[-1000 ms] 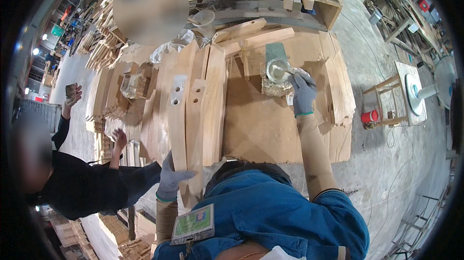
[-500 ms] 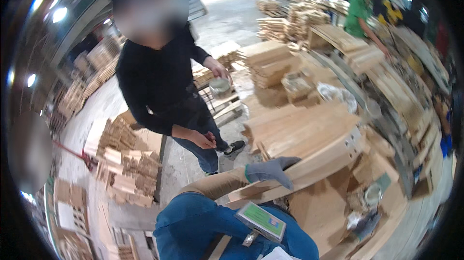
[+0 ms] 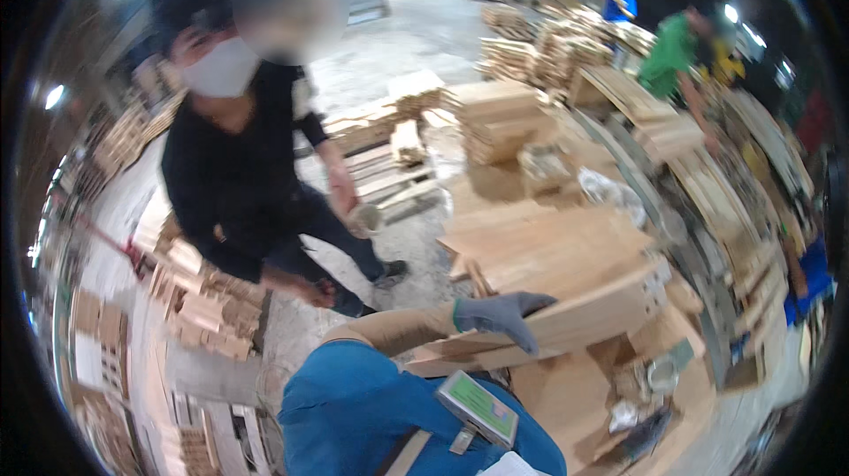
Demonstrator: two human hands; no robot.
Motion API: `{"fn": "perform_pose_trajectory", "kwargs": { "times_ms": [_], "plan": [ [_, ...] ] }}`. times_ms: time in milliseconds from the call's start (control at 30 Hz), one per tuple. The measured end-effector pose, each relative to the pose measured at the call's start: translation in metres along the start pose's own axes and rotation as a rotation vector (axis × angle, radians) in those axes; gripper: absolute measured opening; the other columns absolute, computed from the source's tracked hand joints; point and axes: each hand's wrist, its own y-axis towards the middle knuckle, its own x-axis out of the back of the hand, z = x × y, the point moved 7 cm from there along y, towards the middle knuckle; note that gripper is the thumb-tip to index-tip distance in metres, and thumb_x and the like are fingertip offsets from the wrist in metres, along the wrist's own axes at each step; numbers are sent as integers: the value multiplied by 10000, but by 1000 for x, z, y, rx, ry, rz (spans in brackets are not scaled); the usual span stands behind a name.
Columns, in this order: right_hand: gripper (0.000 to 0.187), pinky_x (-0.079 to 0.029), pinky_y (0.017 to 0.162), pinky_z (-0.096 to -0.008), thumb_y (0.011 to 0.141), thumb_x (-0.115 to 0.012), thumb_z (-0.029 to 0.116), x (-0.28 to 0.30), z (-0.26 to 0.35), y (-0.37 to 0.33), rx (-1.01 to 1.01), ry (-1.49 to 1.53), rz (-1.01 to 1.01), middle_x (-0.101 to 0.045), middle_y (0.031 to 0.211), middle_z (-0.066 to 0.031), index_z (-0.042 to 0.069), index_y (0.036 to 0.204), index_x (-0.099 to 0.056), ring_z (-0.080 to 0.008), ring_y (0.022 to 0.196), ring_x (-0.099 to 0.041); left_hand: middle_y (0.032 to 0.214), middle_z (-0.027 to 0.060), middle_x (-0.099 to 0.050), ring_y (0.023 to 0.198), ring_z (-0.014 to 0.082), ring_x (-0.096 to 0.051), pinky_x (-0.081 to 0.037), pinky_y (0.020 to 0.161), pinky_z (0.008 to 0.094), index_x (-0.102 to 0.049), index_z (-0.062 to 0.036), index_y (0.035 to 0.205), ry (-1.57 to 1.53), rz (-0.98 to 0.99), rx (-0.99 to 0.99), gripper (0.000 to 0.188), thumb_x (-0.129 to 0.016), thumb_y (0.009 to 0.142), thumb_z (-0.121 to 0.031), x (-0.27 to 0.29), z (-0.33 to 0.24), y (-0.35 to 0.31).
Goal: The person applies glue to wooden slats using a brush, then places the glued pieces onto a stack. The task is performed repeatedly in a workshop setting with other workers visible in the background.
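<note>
My left hand [image 3: 500, 315], in a grey glove with a green cuff, is wrapped over the edge of a long wooden board [image 3: 588, 317]. Its thumb lies along the top and its fingers bend down the near side. Small dark holes mark the board's right end. Just behind it lies a wide, pale wooden panel [image 3: 548, 246]. No part of my right hand shows.
A person in black [image 3: 239, 167] stands at left, holding a round container [image 3: 364, 220]. A wooden stack [image 3: 500, 118] stands behind the panel. At lower right are a small pot [image 3: 661, 376] and a dark, blurred item [image 3: 647, 434]. A person in green [image 3: 669, 56] works far right.
The person in black has shifted left in view and lowered the container. Another head shows beside that person. My view has turned slightly; my left hand keeps its hold on the board.
</note>
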Motion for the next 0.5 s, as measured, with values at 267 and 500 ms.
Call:
{"fn": "perform_pose_trajectory", "kwargs": {
  "times_ms": [267, 500],
  "plan": [
    [78, -431, 605, -257, 880, -510, 50, -142, 202, -4, 93, 190, -236, -505, 720, -36, 1, 831, -545, -135, 654, -484, 1214, 86, -513, 1121, 179, -478, -400, 944, 309, -376, 4, 1314, -122, -120, 97, 931, -831, 504, -51, -12, -14, -23],
    [39, -574, 641, -319, 857, -520, 6, -190, 249, -21, 13, 587, -75, -630, 824, -133, -1, 845, -557, -223, 707, -659, 1160, 67, -547, 1082, 159, -510, -431, 915, 316, -397, 4, 1298, -180, -37, 109, 921, -811, 476, 26, -18, -12, -12]
  ]
}}
